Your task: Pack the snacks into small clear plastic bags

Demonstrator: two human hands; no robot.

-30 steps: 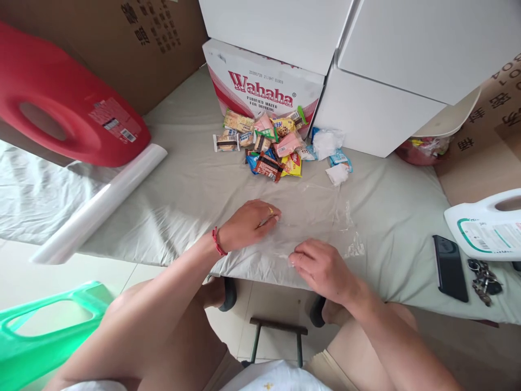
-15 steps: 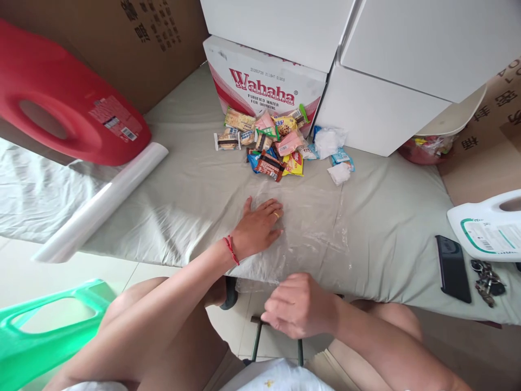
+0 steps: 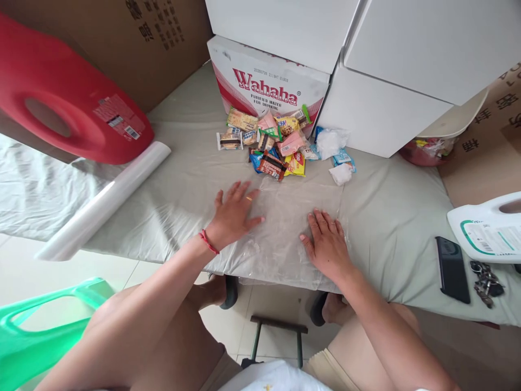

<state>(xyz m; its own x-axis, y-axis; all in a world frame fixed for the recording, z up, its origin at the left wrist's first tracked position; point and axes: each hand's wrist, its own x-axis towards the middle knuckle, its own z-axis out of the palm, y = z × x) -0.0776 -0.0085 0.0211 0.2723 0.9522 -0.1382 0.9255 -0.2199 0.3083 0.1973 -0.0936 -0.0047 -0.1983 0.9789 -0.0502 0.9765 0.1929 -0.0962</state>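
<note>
A clear plastic sheet or bag (image 3: 280, 233) lies spread on the grey-green cloth (image 3: 391, 217), its near edge hanging over the front. My left hand (image 3: 232, 217), with a red cord bracelet at the wrist, has its fingers spread at the sheet's left side. On the sheet's right part my right hand (image 3: 326, 241) rests flat, fingers stretched out. Neither hand holds anything. Beyond them is a heap of small wrapped snacks (image 3: 272, 165), with a yellow packet (image 3: 296, 163) and some white crumpled packets (image 3: 331, 142) at its right.
A roll of clear plastic film (image 3: 106, 201) lies left, beside a large red jug (image 3: 81, 103). Behind the snacks stands a Wahaha carton (image 3: 268, 81) against white cabinets (image 3: 391, 114). To the right are a white bottle (image 3: 488, 228), a phone (image 3: 453, 269) and keys (image 3: 486, 282).
My left hand has slid left across the sheet. My right hand has moved from below the front edge up onto the sheet and has opened flat. The snacks stay in place.
</note>
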